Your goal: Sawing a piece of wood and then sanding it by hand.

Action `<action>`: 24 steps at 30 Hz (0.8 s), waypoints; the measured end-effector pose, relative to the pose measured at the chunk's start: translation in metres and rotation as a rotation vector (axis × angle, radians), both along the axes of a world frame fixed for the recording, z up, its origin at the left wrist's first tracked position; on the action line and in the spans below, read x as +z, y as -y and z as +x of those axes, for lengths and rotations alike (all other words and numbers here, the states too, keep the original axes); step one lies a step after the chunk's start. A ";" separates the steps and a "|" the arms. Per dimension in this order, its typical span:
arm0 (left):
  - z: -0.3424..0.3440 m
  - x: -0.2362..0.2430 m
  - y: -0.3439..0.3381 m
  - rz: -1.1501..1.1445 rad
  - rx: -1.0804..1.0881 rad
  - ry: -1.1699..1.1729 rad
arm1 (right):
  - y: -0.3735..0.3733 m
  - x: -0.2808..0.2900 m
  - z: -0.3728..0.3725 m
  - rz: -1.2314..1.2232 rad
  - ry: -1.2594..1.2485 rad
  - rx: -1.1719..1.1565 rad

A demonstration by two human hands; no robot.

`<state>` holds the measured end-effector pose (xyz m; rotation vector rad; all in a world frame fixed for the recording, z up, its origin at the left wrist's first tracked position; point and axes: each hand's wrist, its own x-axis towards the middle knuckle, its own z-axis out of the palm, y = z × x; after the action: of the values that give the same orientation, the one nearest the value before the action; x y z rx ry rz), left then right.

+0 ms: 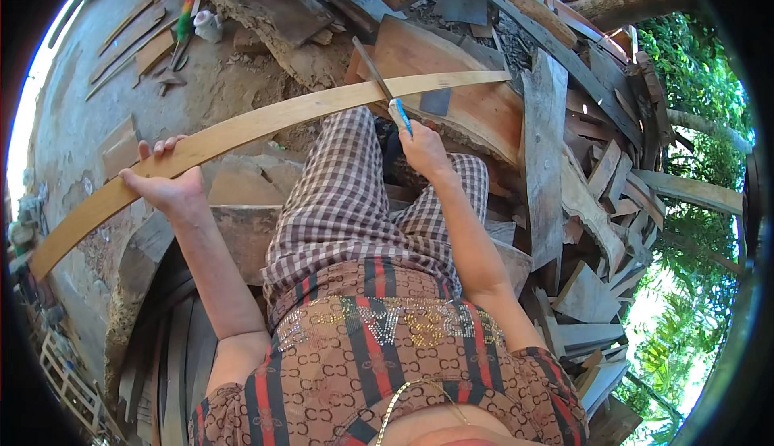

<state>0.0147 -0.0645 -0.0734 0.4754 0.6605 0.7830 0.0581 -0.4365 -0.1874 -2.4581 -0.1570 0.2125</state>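
Observation:
A long, pale wooden strip [266, 120] lies across my lap from lower left to upper right; the fisheye view bends it into an arc. My left hand [169, 180] grips its left part from below, fingertips curling over the far edge. In my right hand [424, 152] is a long-bladed knife [372, 69] with a blue and whitish handle. Its narrow dark blade points up and away, crossing over the strip just right of my knees' middle. Whether blade and wood touch, I cannot tell.
Rough planks and offcuts [545, 156] pile up on the right. A large slab [451, 107] lies beyond my knees. Several thin sticks and a red-green handled tool [185, 20] rest on the concrete floor [68, 128] at far left, near a small whitish object [208, 27].

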 end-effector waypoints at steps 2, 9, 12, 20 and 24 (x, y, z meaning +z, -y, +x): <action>-0.004 -0.002 -0.007 -0.014 0.017 0.014 | -0.002 0.000 -0.012 0.015 -0.001 -0.032; -0.014 -0.012 -0.013 -0.032 0.021 -0.007 | 0.024 0.032 -0.056 -0.002 -0.243 -0.063; -0.006 -0.006 -0.009 -0.026 0.016 -0.020 | 0.002 -0.002 -0.003 0.005 -0.086 0.008; -0.015 -0.007 -0.011 -0.026 0.015 -0.012 | 0.051 0.034 -0.087 0.037 -0.293 -0.040; -0.013 -0.005 -0.016 -0.019 0.010 -0.007 | 0.007 0.023 -0.033 -0.031 -0.133 -0.009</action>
<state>0.0022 -0.0490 -0.0781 0.4584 0.6766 0.7838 0.0252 -0.4437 -0.1647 -2.4658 -0.0853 0.3763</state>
